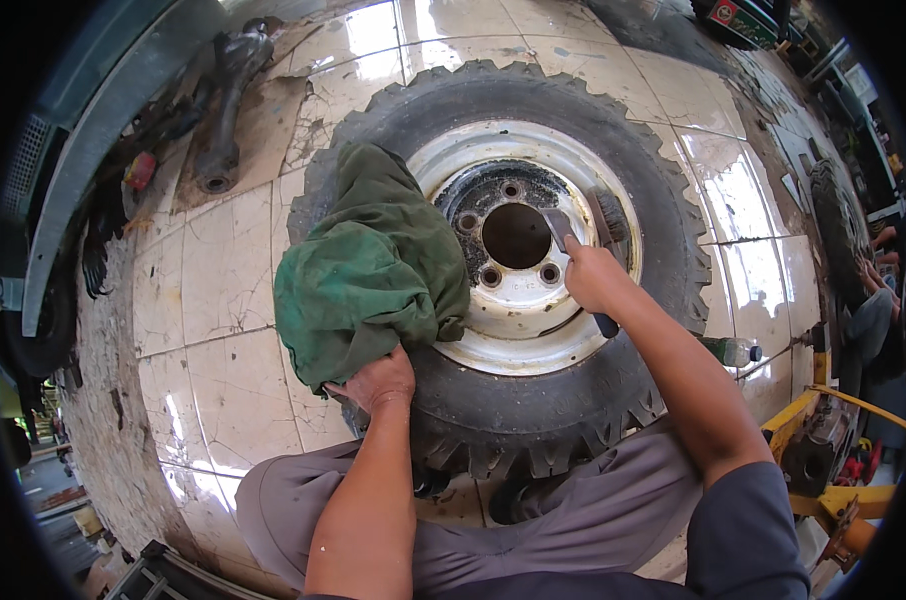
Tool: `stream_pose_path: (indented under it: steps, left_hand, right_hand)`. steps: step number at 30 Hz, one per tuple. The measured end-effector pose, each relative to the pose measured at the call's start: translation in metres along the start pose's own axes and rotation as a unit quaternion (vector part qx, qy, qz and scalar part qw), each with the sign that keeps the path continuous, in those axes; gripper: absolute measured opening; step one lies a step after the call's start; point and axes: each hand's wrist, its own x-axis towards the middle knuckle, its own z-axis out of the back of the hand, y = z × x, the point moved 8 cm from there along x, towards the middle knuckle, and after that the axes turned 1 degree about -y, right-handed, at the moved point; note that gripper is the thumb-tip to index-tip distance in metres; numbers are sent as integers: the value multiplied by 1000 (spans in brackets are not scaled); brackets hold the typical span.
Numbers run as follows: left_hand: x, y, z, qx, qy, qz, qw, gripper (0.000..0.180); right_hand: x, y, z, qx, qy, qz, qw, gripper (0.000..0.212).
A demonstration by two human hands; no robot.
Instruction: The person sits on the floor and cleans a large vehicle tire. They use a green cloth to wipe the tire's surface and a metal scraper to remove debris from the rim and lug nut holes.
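Observation:
A knobbly off-road tyre (503,405) lies flat on the floor in front of me, mounted on a worn white steel wheel rim (503,330). My right hand (593,275) is closed round a scraper (556,226), whose flat blade reaches over the hub plate beside the centre hole; its dark handle end shows below my fist. On the rim's right side, just past that hand, rests a bristle brush (611,214). A crumpled green cloth (363,265) drapes over the tyre's left side. My left hand (378,382) grips the cloth's near edge, its fingertips partly hidden by the folds.
A rusty axle part (228,105) lies on cardboard at the far left. Close to the tyre's right edge is a green bottle (731,350). Yellow metal equipment (843,500) stands at the lower right. Another person's hands (878,265) show at the far right.

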Motion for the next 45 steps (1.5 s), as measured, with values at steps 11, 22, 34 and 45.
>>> stream_pose_path:
  steps: [11,22,34,45]
  left_hand:
    - [6,2,-14,4,68,12,998,68]
    - [-3,-1,8,-33,-20,-10,999,65]
    - [-3,-4,-11,-48,-32,-21,998,58]
    - [-2,6,-4,-44,-154,-37,986,54]
  right_hand:
    - [-2,-6,16,39,-22,12,999,44]
    - [3,-9,10,8,-31,41,999,48]
    - [9,-17,17,14,-58,12,998,46]
    - [8,-3,7,-1,-11,42,999,48]
